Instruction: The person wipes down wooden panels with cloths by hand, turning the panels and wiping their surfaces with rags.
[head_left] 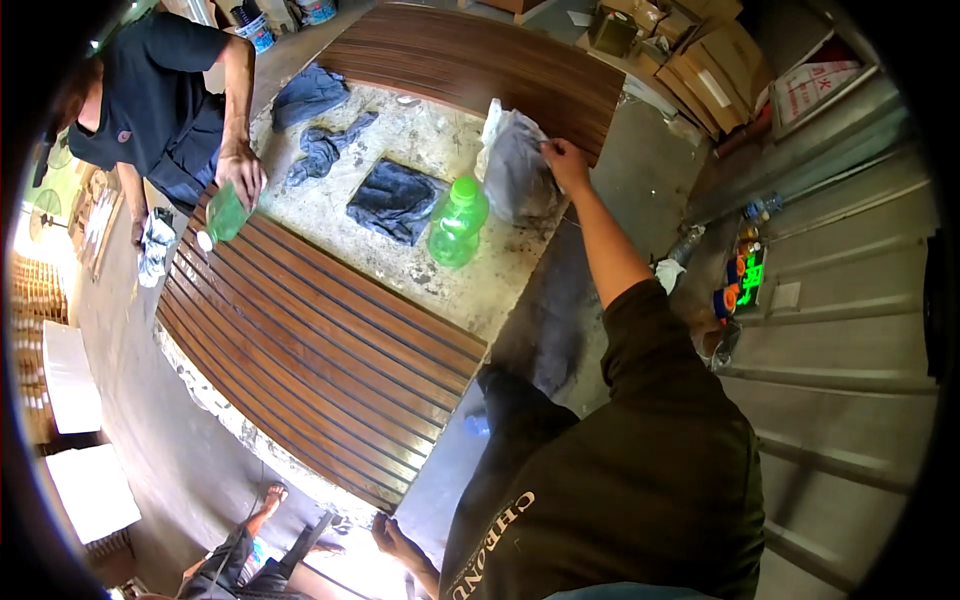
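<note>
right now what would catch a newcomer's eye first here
Probably the bright green bottle standing in the middle of the pale worktop, right beside a crumpled plastic bag that the right hand grips at its top. Next, the dark slatted wood panels at either end of the worktop. At the left, another person's hand holds a green bottle over the near panel.

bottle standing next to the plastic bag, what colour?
Green, translucent, with a green cap: the bottle stands beside the plastic bag. Head view.

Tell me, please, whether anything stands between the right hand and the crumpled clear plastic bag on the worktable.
Nothing visible does: the right hand already touches the crumpled clear plastic bag at its upper edge. The green plastic bottle stands beside the bag, clear of the hand.
</note>
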